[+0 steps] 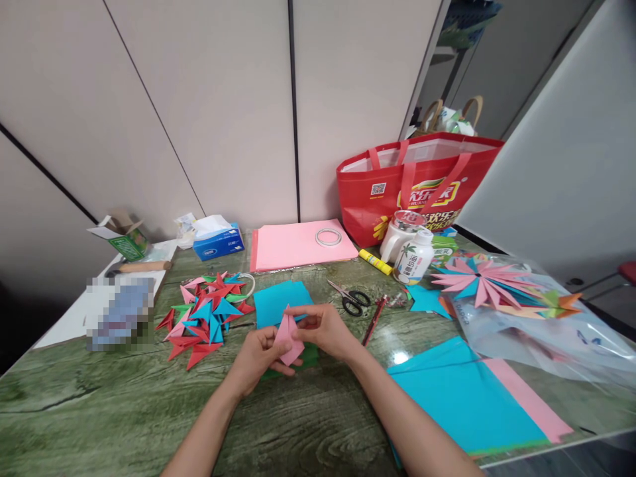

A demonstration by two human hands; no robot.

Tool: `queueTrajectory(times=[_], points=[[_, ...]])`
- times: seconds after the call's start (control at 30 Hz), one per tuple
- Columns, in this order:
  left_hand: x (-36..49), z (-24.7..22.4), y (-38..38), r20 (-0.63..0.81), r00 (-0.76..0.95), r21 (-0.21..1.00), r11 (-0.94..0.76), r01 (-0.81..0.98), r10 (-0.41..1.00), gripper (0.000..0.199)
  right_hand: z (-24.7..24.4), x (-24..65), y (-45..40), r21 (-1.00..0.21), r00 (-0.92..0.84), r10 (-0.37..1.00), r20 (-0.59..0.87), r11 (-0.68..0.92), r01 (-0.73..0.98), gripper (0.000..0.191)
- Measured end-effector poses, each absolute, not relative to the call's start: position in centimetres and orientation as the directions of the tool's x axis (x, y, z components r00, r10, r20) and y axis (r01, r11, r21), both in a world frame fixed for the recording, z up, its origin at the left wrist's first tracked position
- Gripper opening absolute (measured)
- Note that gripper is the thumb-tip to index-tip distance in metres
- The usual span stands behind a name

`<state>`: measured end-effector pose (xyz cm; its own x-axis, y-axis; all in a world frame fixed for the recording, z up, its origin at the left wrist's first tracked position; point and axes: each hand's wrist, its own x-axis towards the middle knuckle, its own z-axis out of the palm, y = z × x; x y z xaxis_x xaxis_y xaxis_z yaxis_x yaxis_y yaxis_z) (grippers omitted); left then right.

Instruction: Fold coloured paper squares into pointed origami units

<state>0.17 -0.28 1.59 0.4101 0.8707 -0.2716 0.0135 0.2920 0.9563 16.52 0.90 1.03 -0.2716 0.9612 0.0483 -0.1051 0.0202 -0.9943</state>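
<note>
Between my two hands is a small folded piece of pink paper (288, 339), pointed at its top. My left hand (262, 354) pinches its lower left side, thumb across the front. At the upper tip, the fingers of my right hand (322, 326) grip the same paper. Blue paper squares (278, 298) lie just behind it, and green paper (311, 356) shows partly beneath my hands. To the left is a pile of folded paper pieces (211, 315) in red, blue, pink and green. Scissors with black handles (354, 299) and a dark red pen (375, 320) lie to the right.
Pink sheets (298, 245) carry a tape roll (328, 237) near the wall. A glue stick (375, 262), white bottle (414, 258) and red bag (417, 179) stand or lie behind. Large blue sheets (462, 397) and a paper star (481, 281) are right; a tissue box (218, 242) is left.
</note>
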Motion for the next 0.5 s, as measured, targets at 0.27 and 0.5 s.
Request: queueTrajectory(times=[0.27, 0.5], points=[[0.23, 1.41, -0.34, -0.267, 0.424, 0.956, 0.292, 0.006, 0.865, 0.032, 1.18, 16.16, 0.83, -0.992, -0.233, 0.969, 0.078, 0.052, -0.118, 0.035], [0.63, 1.52, -0.58, -0.253, 0.427, 0.962, 0.274, 0.013, 0.868, 0.029, 0.81, 16.08, 1.13, -0.968, -0.138, 0.990, 0.022, -0.013, -0.251, 0.041]])
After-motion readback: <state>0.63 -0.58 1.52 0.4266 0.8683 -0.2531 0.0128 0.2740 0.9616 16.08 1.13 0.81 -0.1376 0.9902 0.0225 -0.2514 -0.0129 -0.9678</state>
